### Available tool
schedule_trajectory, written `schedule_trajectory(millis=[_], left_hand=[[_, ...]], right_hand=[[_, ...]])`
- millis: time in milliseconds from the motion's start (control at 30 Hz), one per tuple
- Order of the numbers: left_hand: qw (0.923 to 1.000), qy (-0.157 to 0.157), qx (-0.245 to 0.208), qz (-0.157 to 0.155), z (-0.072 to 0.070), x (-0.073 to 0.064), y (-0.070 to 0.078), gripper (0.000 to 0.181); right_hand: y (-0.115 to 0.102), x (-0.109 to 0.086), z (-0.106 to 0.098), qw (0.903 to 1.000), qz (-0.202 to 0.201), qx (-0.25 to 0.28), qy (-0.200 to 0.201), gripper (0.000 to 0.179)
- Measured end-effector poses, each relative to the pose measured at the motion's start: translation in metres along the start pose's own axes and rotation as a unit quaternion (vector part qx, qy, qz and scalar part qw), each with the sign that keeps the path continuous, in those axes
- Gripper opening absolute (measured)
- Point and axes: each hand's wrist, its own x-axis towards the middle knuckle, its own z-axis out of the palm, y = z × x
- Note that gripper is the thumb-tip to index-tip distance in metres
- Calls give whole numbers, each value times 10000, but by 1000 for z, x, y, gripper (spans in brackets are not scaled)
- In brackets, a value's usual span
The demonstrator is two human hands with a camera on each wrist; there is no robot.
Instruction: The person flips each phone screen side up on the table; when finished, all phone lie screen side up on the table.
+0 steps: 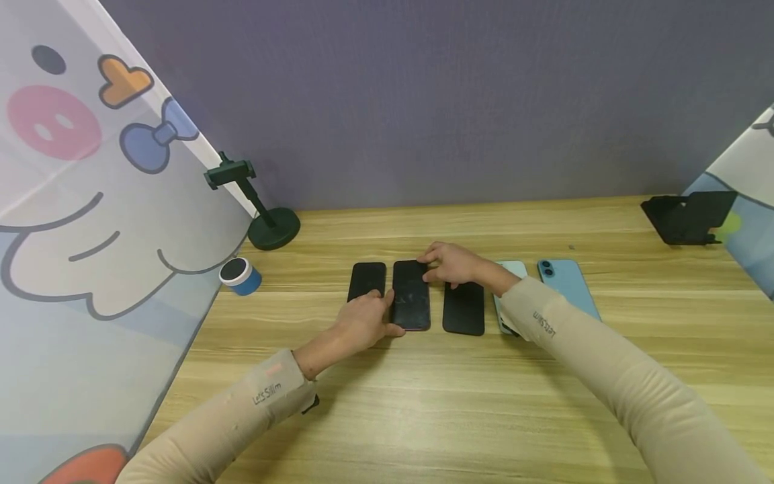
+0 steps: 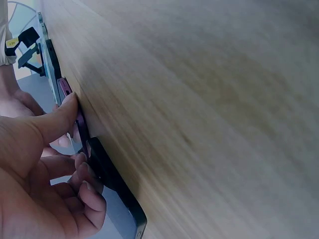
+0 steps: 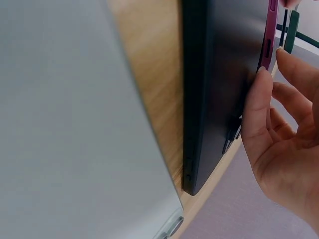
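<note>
A phone with a dark screen and a purple frame [image 1: 411, 299] lies face up in a row of phones on the wooden table. My left hand [image 1: 363, 319] grips its lower left corner, the thumb at the bottom edge. From the far side, my right hand [image 1: 453, 263] pinches the top right corner, with its thumb on the purple side edge [image 3: 269, 35] in the right wrist view. Left of it lies a black phone [image 1: 366, 277], partly covered by my left hand. Another black phone [image 1: 463, 312] sits to the right, under my right wrist.
Further right are a pale green phone [image 1: 510, 269], partly under the sleeve, and a blue phone [image 1: 573, 289]. A dark green stand [image 1: 274, 228] and a blue-and-white round container [image 1: 242, 277] are at the left. A black folding stand [image 1: 689, 216] is at the back right.
</note>
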Motion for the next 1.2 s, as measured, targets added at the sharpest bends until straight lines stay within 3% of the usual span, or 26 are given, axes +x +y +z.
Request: schedule_trajectory(millis=[500, 733, 867, 1000, 1200], left_hand=[[10000, -1, -40, 18, 1, 0, -1, 87], [9998, -131, -56, 132, -4, 2, -1, 93], [9990, -95, -217, 373, -9, 6, 2, 90], [9962, 41, -241, 831, -11, 11, 8, 87], [9881, 348, 49, 1496, -6, 22, 27, 82]], right_hand=[[0, -1, 0, 10000, 8, -17, -23, 54], [6, -11, -10, 9996, -4, 271, -36, 61], [16, -27, -20, 9984, 88, 562, 51, 64], [28, -48, -29, 9962, 248, 814, 176, 64], [42, -75, -33, 9957, 491, 755, 237, 65]])
